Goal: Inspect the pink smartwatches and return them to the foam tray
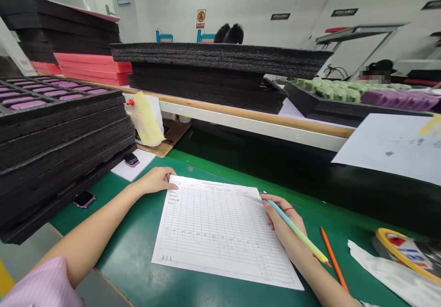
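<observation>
A printed form (220,220) with a ruled grid and some handwriting lies tilted over the green table. Its upper left corner is pinched between the thumb and fingers of my left hand (159,180). At the sheet's right edge, my right hand (284,217) has its fingers closed round a pen (299,233) shaded from blue to yellow. The pen's writing tip is hidden from me; its other end points down to the right, over my wrist. Some of my right fingers are behind the edge of the paper.
Black foam trays (62,146) with purple pieces are stacked at left, near two watch-like items (84,199) (131,159). An orange pen (333,259) and a tape roll (406,252) lie right. A shelf (241,119) bears black foam sheets (206,64). Two people are partly visible beyond.
</observation>
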A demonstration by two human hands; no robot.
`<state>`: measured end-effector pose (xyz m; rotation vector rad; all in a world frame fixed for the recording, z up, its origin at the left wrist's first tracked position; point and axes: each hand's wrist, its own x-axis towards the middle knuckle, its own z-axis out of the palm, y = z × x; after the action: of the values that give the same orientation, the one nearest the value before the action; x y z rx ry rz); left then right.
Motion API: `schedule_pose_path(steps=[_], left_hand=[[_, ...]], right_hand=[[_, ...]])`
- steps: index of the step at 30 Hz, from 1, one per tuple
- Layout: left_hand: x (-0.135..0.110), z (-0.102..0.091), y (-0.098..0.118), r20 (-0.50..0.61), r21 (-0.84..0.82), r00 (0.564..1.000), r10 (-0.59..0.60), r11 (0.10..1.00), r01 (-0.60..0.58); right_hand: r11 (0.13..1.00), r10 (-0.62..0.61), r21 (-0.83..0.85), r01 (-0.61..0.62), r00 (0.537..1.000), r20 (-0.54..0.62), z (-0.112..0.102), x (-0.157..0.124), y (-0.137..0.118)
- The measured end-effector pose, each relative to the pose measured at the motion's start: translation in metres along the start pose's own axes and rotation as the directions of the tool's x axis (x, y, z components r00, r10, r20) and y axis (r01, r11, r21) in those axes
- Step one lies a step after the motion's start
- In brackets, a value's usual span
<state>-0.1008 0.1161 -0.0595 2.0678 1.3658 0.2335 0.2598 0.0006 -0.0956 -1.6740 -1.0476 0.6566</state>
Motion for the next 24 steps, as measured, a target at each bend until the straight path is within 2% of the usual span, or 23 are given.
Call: schedule_pose_path(steps=[5, 11, 16, 18, 20, 21, 22, 23, 24], left_hand=[[-0.001, 0.0, 0.002, 0.006, -0.004, 1.0, -0.008, 1.0, 0.008], [0.0, -0.001, 0.002, 0.02, -0.017, 1.0, -0.008, 1.0, 0.008], [0.002, -0.001, 0.002, 0.02, -0.039, 1.0, 0.002, 0.999, -0.001], [0.002, -0.002, 0.002, 0.019, -0.048, 1.0, 0.001, 0.999, 0.0], [0.003, -0.002, 0.003, 0.014, -0.056, 1.0, -0.003, 0.998, 0.003], [0.002, -0.002, 0.004, 0.011, -0.06, 1.0, -0.005, 0.998, 0.006], [0.002, -0.002, 0.005, 0.008, -0.064, 1.0, -0.007, 0.998, 0.008], [0.002, -0.002, 0.005, 0.007, -0.068, 1.0, -0.011, 0.998, 0.011], [0.002, -0.002, 0.006, 0.005, -0.071, 1.0, -0.014, 0.997, 0.015]], right_hand=[[0.998, 0.057, -0.005, -0.057, 0.998, 0.041, -0.001, 0.002, -0.001], [0.998, 0.044, 0.034, -0.046, 0.998, 0.053, -0.004, -0.009, -0.012], [0.999, 0.028, 0.017, -0.029, 0.998, 0.058, -0.018, -0.027, 0.0], [1.0, -0.018, 0.001, 0.018, 1.0, 0.024, -0.025, -0.037, 0.005], [0.984, -0.158, -0.077, 0.158, 0.987, 0.006, -0.03, -0.048, 0.006], [0.952, -0.277, -0.125, 0.278, 0.96, 0.028, -0.031, -0.054, 0.004], [0.893, -0.414, -0.158, 0.421, 0.907, 0.077, -0.03, -0.061, 0.001], [0.809, -0.546, -0.16, 0.566, 0.823, 0.156, -0.029, -0.068, -0.003], [0.7, -0.661, -0.132, 0.701, 0.707, 0.249, -0.026, -0.075, -0.008]])
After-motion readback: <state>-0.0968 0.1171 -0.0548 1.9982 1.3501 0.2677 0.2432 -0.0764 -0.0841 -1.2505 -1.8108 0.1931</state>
